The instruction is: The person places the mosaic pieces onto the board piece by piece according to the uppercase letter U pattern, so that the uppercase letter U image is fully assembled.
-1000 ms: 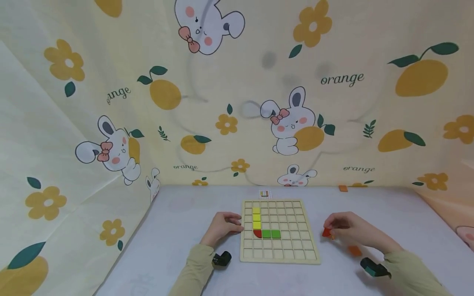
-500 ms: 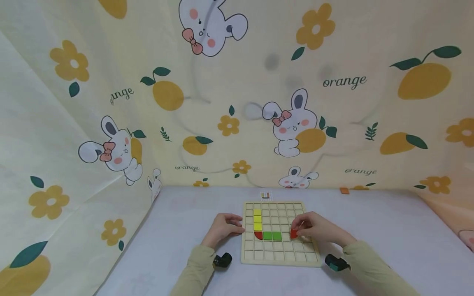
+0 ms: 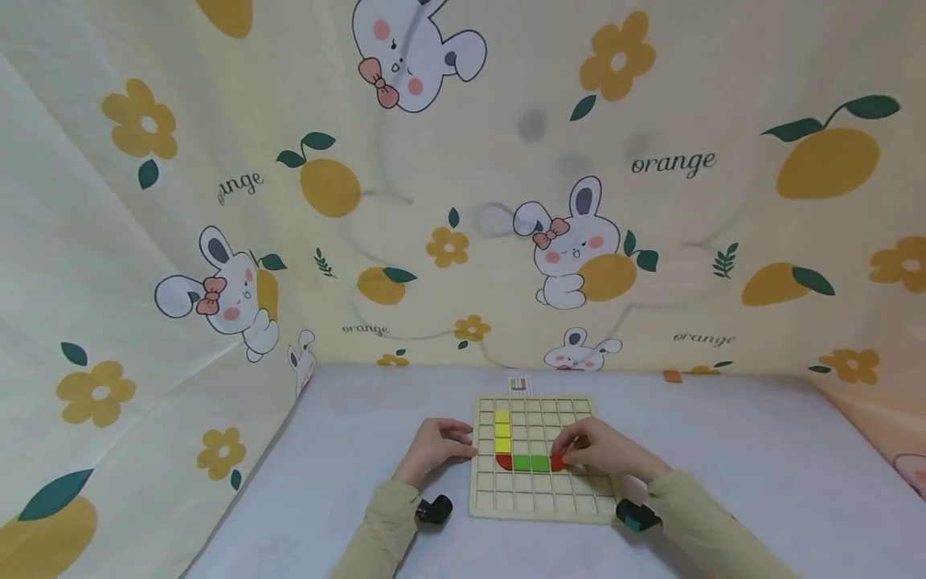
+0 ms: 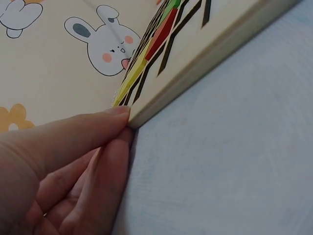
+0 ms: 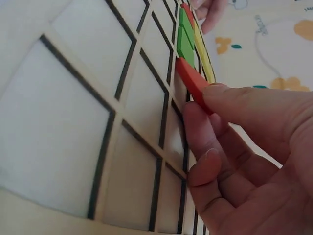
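Observation:
A wooden grid board (image 3: pixel 546 505) lies on the table. Three yellow tiles (image 3: pixel 502 431) run down one column to a red rounded tile (image 3: pixel 504 462), and two green tiles (image 3: pixel 531 463) continue rightward from it. My left hand (image 3: pixel 437 448) holds the board's left edge, thumb on the rim and fingers against the side, as the left wrist view shows. My right hand (image 3: pixel 604 450) pinches a second red tile (image 5: pixel 193 83) between thumb and fingers. That tile is tilted, one end at the cell beside the right green tile; my fingers hide part of it.
A small printed pattern card (image 3: pixel 520 384) lies just beyond the board. Farther back on the right, an orange tile (image 3: pixel 673 376) sits near the table's rear edge. A patterned cloth (image 3: pixel 448 161) hangs behind the table.
My right hand has carried the red tile leftward from beside the board to the end of the green row. The orange tile near that hand is now out of sight. My left hand stays put.

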Motion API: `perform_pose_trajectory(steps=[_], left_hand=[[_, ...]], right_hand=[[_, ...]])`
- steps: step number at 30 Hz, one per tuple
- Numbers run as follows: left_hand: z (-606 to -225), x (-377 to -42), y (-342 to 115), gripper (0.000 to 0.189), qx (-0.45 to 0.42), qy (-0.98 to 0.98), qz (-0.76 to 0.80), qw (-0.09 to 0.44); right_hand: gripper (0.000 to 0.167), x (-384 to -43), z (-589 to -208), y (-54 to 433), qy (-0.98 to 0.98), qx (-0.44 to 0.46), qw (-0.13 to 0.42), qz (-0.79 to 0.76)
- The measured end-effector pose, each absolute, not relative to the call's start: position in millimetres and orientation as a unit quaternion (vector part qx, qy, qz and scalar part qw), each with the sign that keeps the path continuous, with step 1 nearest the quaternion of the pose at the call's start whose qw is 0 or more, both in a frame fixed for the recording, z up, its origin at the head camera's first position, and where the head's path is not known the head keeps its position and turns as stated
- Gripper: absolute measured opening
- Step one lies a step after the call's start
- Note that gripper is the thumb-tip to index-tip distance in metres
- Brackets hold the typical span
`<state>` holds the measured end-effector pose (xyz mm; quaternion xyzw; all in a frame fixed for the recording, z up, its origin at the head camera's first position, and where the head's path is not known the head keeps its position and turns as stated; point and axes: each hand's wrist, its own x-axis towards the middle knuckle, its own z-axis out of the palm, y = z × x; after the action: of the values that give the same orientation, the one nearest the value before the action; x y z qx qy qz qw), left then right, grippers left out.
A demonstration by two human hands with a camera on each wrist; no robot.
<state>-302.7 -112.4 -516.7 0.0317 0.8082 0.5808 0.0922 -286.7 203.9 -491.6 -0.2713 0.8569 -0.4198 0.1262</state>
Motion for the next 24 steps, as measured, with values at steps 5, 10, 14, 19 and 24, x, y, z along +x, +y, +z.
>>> perform_pose_trajectory(steps=[5, 10, 14, 19, 24], left_hand=[[-514.8, -302.7, -112.3, 0.039, 0.034, 0.806, 0.585, 0.091], [-514.7, -302.0, -111.6, 0.039, 0.029, 0.809, 0.579, 0.095], [-513.8, -304.3, -110.9, 0.038, 0.032, 0.809, 0.58, 0.091], [-513.4, -304.6, -111.1, 0.039, 0.031, 0.809, 0.58, 0.091], [-515.5, -302.0, -112.2, 0.039, 0.022, 0.81, 0.577, 0.102]], right_hand=[[0.011, -286.6, -491.3, 202.1, 0.861, -0.264, 0.129, -0.414], [0.014, -283.0, -489.1, 201.7, 0.862, -0.265, 0.139, -0.409], [0.017, -282.6, -486.8, 202.1, 0.864, -0.265, 0.131, -0.407], [0.017, -283.9, -489.3, 201.3, 0.87, -0.261, 0.121, -0.4], [0.018, -282.7, -493.1, 199.9, 0.868, -0.263, 0.124, -0.403]])
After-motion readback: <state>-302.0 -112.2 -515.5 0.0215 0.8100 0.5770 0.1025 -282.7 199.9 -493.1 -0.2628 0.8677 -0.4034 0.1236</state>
